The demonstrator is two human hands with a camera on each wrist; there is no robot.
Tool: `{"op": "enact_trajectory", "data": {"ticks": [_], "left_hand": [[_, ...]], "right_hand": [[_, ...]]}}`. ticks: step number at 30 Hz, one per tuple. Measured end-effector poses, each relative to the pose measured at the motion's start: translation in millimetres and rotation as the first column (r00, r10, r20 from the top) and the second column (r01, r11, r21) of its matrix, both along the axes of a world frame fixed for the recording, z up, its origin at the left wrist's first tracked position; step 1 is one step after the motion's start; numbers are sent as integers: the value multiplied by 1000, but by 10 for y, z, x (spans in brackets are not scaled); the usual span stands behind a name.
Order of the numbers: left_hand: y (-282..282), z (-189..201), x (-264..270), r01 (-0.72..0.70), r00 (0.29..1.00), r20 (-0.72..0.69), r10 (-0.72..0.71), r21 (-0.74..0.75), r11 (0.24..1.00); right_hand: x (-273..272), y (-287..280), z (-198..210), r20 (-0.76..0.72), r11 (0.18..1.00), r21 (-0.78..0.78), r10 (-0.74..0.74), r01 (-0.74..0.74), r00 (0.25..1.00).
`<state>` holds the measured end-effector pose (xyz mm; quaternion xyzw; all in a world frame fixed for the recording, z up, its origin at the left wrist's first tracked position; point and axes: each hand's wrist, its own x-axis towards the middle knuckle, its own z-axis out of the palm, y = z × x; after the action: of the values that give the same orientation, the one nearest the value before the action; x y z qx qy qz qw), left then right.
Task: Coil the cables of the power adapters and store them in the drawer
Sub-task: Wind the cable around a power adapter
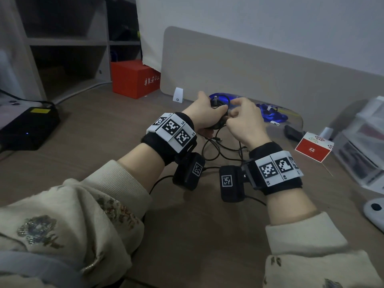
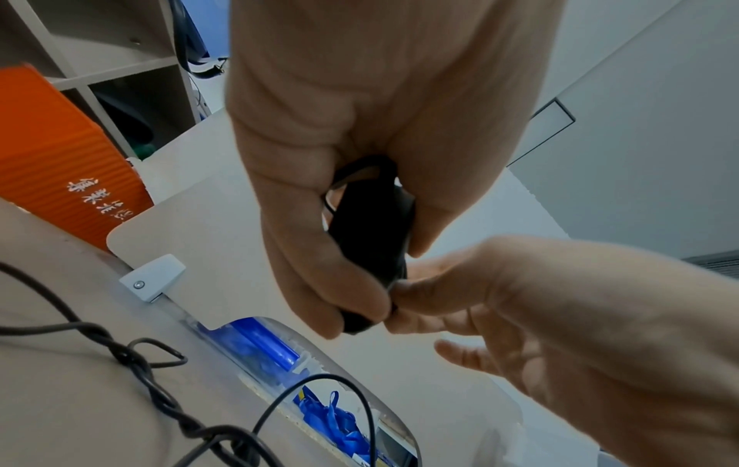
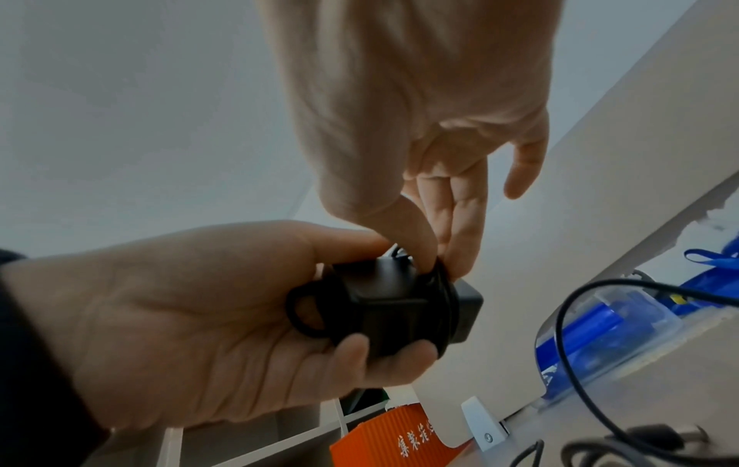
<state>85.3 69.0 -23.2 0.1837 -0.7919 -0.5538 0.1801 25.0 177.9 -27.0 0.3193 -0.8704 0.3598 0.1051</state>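
Black plastic adapter (image 3: 396,312) is sitting in the left hand (image 3: 192,316), fingers and thumb curling round its body above the table (image 1: 104,132). The right hand (image 3: 404,158) is pinching the thin black cable (image 3: 442,303) between thumb and fingertips (image 3: 460,256), pressing a turn against the adapter's side. Several turns are already lying round the block, and one small loop is sticking out near the left palm, so this winding is looking well under way but not secured. More black cable (image 1: 216,146) is trailing loose and tangled on the table under the wrists; I cannot tell how much of it is belonging to this adapter. A clear drawer unit (image 1: 361,146) is standing at the right edge; whether any drawer is open I cannot tell. Storing is remaining to be done, and probably more coiling.
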Motion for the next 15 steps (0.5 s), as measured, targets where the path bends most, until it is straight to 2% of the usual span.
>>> {"op": "enact_trajectory", "data": {"ticks": [3, 8, 12, 15], "left_hand": [[5, 12, 8, -12, 1000, 2, 12, -42, 999], [34, 6, -4, 1, 1000, 8, -1, 25, 1000], [36, -14, -12, -1, 1000, 28, 1, 14, 1000], [39, -42, -29, 9, 998, 55, -9, -6, 1000]], "right_hand": [[-34, -28, -21, -3, 998, -47, -33, 33, 999], [-60, 11, -5, -130, 1000, 15, -16, 19, 991], [-49, 14, 1, -215, 982, 179, -24, 64, 976], [-73, 23, -6, -224, 959, 265, -37, 98, 974]]}}
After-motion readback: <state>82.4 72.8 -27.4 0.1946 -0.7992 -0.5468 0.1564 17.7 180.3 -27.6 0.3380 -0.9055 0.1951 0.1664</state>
